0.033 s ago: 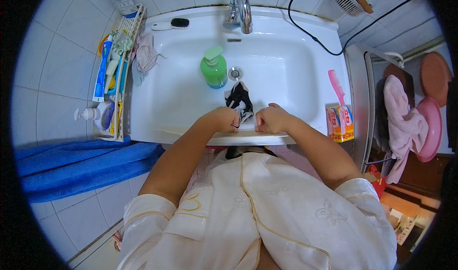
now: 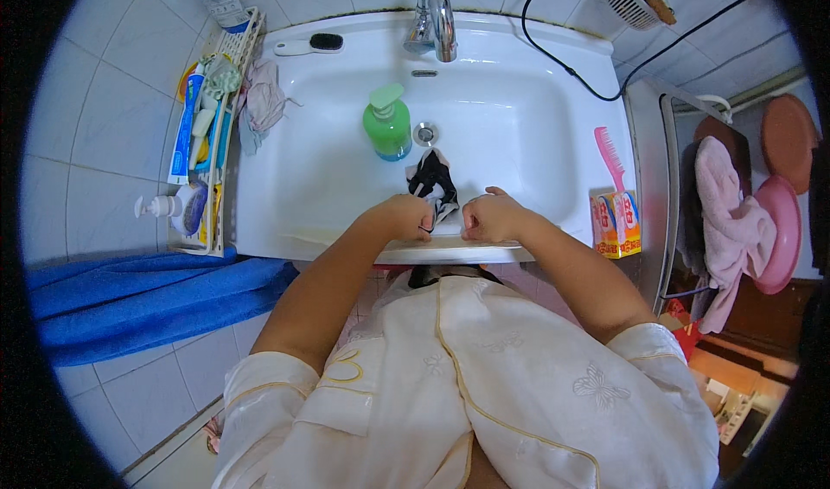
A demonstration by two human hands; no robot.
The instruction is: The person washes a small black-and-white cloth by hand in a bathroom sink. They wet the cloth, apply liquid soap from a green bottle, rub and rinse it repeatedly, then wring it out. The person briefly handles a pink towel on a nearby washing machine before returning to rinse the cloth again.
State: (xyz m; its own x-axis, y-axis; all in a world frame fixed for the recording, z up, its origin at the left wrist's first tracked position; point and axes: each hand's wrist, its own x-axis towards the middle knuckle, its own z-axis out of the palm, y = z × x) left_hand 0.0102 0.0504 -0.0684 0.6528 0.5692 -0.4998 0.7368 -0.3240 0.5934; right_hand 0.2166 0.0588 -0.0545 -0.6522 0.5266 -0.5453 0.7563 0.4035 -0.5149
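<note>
A crumpled black-and-white cloth (image 2: 435, 180) lies in the white sink (image 2: 519, 143), near its front edge and just below the drain. My left hand (image 2: 405, 216) is closed at the cloth's lower left side, and a thin black bit of it shows at the fingertips. To the right, my right hand (image 2: 493, 216) rests by the front rim with its fingers curled in. Whatever those fingers hold, if anything, is hidden. Beyond the cloth, slightly left, a green pump bottle (image 2: 387, 126) stands upright in the basin.
The faucet (image 2: 432, 22) rises at the back; a hairbrush (image 2: 309, 44) lies left of it. A rack (image 2: 216, 204) of toiletries lines the left side, above a blue towel (image 2: 164, 299). At right are a pink comb (image 2: 609, 152), soap packs (image 2: 616, 223) and a black cable (image 2: 566, 67).
</note>
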